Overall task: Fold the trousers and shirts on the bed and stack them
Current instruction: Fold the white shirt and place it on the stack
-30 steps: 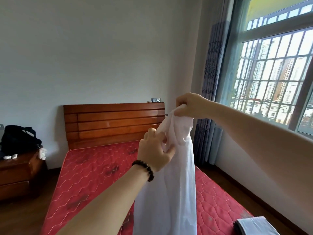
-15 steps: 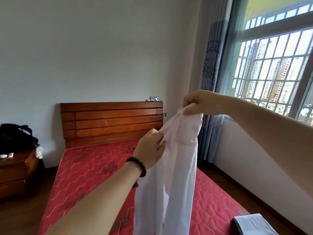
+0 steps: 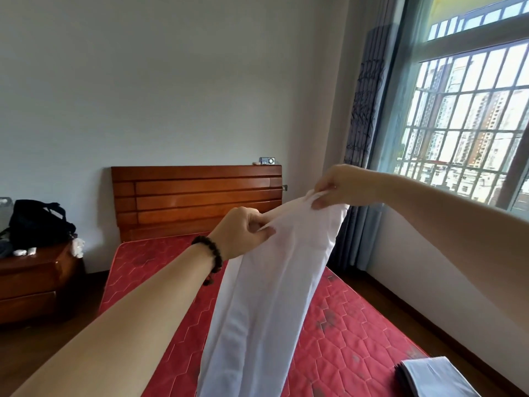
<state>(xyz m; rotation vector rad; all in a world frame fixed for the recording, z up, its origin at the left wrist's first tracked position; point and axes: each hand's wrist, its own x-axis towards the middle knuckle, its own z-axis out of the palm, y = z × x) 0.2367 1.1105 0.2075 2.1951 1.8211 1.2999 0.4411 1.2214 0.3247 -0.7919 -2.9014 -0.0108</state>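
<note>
A white garment (image 3: 266, 296) hangs in the air above the red mattress (image 3: 352, 333), its lower end running out of view at the bottom. My left hand (image 3: 243, 234), with a dark bead bracelet on the wrist, pinches the left part of its top edge. My right hand (image 3: 340, 186) pinches the right part of that edge, a little higher and farther away. The cloth is stretched between the two hands. A folded grey and dark stack (image 3: 432, 378) lies at the mattress's near right corner.
A wooden headboard (image 3: 197, 200) stands against the far wall with a small device (image 3: 266, 160) on top. A wooden nightstand (image 3: 31, 285) at the left carries a black bag (image 3: 37, 222). A curtain (image 3: 363, 156) and barred window (image 3: 469, 118) are on the right.
My hands have drawn apart, the right moving right and the left staying lower, so the garment's top edge is now stretched wider. The view has shifted a little.
</note>
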